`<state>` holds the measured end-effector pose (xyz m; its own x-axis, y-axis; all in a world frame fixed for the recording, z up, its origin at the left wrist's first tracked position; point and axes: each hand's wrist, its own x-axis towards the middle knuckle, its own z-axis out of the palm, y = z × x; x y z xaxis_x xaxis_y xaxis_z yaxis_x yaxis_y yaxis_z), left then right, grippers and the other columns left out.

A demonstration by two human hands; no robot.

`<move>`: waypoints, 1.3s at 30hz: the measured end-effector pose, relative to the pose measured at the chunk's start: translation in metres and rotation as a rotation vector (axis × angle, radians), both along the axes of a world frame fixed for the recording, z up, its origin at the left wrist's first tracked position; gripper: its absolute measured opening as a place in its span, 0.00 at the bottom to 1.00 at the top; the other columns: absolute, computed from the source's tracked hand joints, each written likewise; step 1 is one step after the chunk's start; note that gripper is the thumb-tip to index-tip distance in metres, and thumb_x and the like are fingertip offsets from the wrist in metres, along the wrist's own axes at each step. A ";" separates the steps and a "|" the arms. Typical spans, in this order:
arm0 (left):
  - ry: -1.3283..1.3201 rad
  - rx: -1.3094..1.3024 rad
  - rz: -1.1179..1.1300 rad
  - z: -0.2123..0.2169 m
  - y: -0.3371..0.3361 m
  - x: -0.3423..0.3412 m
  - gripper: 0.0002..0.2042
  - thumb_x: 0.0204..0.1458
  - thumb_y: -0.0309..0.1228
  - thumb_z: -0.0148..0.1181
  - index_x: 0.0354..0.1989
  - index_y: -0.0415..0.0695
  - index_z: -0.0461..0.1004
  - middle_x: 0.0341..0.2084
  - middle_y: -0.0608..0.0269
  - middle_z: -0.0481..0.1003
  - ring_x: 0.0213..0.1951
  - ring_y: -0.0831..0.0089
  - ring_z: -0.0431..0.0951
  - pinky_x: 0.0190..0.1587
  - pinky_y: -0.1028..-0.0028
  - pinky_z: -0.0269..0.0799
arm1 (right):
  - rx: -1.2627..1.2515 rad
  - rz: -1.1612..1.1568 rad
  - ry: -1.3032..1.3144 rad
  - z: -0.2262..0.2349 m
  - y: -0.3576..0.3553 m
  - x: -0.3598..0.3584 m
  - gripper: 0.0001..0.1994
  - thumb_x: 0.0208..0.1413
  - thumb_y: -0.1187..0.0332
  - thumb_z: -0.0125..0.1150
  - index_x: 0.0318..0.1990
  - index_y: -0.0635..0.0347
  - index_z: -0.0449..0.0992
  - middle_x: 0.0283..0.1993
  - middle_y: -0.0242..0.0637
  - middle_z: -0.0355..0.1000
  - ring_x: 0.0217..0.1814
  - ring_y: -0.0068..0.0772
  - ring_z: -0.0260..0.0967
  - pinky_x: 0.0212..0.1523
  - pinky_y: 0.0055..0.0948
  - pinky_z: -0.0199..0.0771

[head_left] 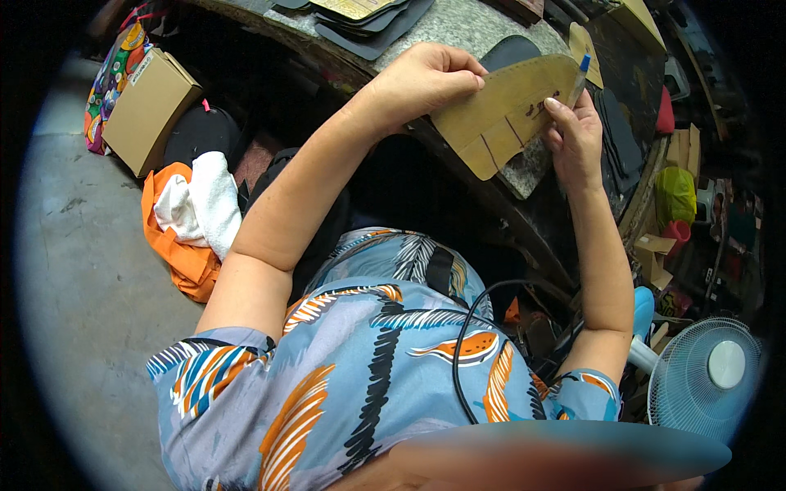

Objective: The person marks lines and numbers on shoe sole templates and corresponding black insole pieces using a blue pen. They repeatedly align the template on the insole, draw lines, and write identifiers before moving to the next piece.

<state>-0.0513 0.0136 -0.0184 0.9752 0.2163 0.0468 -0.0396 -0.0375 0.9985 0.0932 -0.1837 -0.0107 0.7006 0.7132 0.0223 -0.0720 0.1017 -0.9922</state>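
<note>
I'm watching both hands gripping a tan, curved template (499,114): the left hand (438,82) is pinching its left upper edge, while the right hand (575,135) is clasping its right side, thumb on top, with a blue-ended pen (584,72) poking up there. The template is hovering above the near edge of the speckled tabletop (471,23). Dark markings and slit-like lines are already showing on it, so that part looks done; setting it down is seemingly remaining. Dark flat pieces (381,37) are lying stacked beyond; whether they're finished, I can't tell.
</note>
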 end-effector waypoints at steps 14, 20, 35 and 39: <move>-0.038 0.155 0.116 -0.006 -0.006 0.008 0.13 0.47 0.33 0.55 0.33 0.35 0.79 0.21 0.59 0.77 0.26 0.76 0.76 0.33 0.75 0.72 | 0.023 0.030 0.020 0.000 -0.003 0.001 0.14 0.54 0.71 0.61 0.48 0.61 0.70 0.34 0.27 0.70 0.21 0.07 0.55 0.16 0.09 0.53; -0.051 0.126 0.104 -0.005 -0.008 0.008 0.14 0.48 0.33 0.54 0.37 0.36 0.79 0.23 0.58 0.77 0.28 0.75 0.77 0.33 0.75 0.73 | -0.007 0.040 0.023 0.000 -0.002 0.002 0.13 0.55 0.71 0.61 0.47 0.61 0.71 0.36 0.27 0.71 0.21 0.07 0.54 0.17 0.09 0.52; 0.045 0.159 0.089 0.001 -0.007 0.009 0.12 0.48 0.33 0.53 0.33 0.38 0.78 0.22 0.58 0.77 0.26 0.75 0.76 0.34 0.72 0.73 | 0.011 0.103 0.041 0.001 -0.005 0.005 0.12 0.56 0.70 0.60 0.47 0.61 0.72 0.34 0.26 0.69 0.21 0.06 0.54 0.17 0.08 0.53; 0.057 0.148 0.041 0.001 -0.006 0.009 0.12 0.48 0.32 0.53 0.34 0.38 0.79 0.23 0.57 0.77 0.27 0.74 0.77 0.35 0.73 0.73 | -0.020 0.105 0.018 0.001 -0.005 0.005 0.14 0.56 0.69 0.60 0.49 0.62 0.72 0.34 0.25 0.69 0.21 0.06 0.54 0.17 0.08 0.53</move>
<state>-0.0426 0.0071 -0.0172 0.9676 0.2512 0.0259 0.0217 -0.1847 0.9826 0.0984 -0.1888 -0.0102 0.6219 0.7831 -0.0042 -0.0986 0.0730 -0.9924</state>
